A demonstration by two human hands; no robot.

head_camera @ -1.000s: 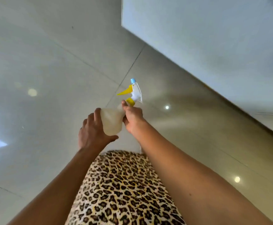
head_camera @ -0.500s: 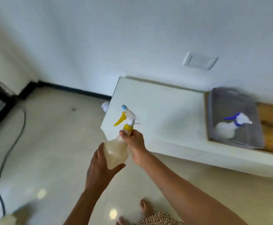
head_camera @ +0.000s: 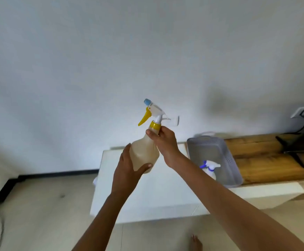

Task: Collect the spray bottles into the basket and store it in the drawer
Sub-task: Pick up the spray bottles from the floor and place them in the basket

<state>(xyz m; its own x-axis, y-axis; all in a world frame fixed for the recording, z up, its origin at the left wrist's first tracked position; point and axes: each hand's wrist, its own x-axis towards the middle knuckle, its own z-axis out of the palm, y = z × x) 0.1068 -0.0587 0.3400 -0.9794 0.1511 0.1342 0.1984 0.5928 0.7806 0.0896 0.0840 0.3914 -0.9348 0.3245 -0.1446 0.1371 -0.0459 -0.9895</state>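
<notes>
While both hands (head_camera: 127,167) clasp it, bottle (head_camera: 144,153) tilts.

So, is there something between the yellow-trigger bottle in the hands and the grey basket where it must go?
Nothing visible blocks the way. The yellow-trigger bottle is held in the air by the left hand and right hand. The grey basket sits open to its right, with one blue-trigger bottle inside near the front.

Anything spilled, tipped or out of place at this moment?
Nothing stands out. The yellow-trigger spray bottle is held in the air by the left hand at its base and the right hand at its neck. A blue-trigger bottle lies in the grey basket. No spill visible.
</notes>
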